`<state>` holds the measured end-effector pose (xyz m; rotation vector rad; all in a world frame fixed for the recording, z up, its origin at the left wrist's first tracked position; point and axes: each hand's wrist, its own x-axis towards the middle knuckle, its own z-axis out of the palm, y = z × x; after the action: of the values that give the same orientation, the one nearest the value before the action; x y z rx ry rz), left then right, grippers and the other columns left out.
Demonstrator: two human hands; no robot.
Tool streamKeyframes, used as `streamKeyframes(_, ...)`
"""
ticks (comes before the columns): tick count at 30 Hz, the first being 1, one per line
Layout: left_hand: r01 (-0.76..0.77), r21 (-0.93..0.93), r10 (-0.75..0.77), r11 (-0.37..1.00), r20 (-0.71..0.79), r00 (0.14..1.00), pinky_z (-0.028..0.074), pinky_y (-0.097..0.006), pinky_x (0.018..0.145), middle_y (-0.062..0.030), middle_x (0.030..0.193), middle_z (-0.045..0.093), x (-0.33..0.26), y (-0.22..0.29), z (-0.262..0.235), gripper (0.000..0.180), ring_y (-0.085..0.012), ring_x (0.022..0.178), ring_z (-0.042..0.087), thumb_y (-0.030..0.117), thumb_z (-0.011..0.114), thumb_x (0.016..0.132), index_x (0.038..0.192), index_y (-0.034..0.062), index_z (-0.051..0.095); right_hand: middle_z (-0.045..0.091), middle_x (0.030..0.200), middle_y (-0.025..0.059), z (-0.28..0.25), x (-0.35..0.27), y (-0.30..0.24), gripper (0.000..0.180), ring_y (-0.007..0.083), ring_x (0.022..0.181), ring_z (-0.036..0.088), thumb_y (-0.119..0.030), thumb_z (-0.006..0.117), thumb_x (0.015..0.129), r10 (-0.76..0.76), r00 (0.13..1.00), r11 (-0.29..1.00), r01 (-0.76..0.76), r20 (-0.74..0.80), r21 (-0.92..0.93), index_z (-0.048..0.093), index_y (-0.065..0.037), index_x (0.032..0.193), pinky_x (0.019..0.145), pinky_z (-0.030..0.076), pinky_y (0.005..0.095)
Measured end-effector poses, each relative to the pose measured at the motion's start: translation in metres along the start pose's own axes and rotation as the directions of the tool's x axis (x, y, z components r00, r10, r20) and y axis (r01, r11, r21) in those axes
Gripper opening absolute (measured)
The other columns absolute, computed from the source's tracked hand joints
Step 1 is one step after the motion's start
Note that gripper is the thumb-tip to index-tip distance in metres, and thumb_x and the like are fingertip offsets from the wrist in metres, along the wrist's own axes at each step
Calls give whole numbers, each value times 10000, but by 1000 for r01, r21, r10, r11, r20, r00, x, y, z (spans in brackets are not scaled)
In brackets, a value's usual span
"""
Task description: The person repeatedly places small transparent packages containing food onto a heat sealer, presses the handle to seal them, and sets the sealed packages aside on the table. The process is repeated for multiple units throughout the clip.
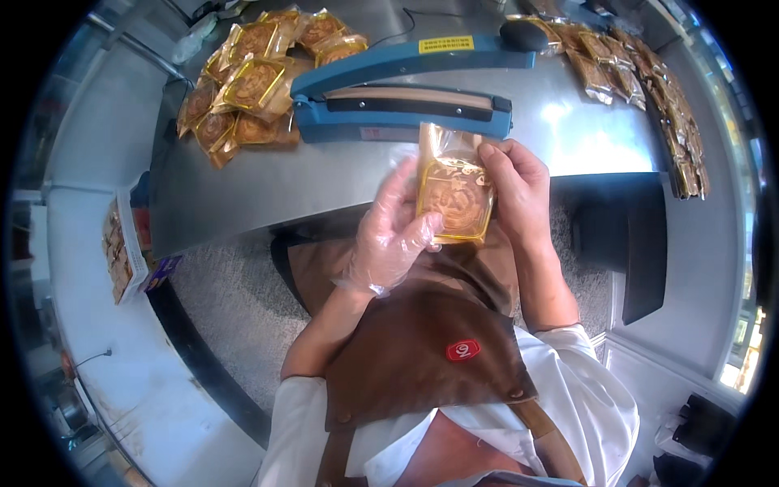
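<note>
A round brown pastry in a gold tray inside a clear plastic bag (454, 188) is held upright between both hands, just in front of a blue heat sealer (402, 101) on the steel table (243, 183). My left hand (389, 231), in a thin clear glove, grips the bag's left and lower edge. My right hand (513, 191), bare, grips its right edge. The bag's open top reaches up toward the sealer's jaw. The sealer's arm is raised.
A heap of bagged pastries (256, 77) lies at the table's far left. Rows of more bagged pastries (641, 73) run along the far right. A box with pastries (122, 247) stands low at the left. A dark cabinet (629, 239) is below the table's right end.
</note>
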<state>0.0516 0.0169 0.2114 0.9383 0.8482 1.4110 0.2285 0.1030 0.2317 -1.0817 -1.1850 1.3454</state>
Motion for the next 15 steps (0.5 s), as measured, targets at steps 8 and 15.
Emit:
streamKeyframes(8,39,102,-43,994,39,998,597,-242,646,-114,1335,619,38,9,-13,363,-124,908,655,-18,588,989,1347,40,592,686,982,75,17,27,-25,382,91,863,613,-170,631,1021,-76,997,993,78,28,-86,537,54,1315,745,506,244)
streamKeyframes(15,-9,94,8,996,7,1000,573,-200,650,-69,1432,557,49,16,-16,412,-82,1006,630,-26,576,987,1387,75,581,713,1077,97,10,6,-19,567,113,936,661,-140,679,992,-167,962,922,230,216,-312,461,-99,1515,775,545,272)
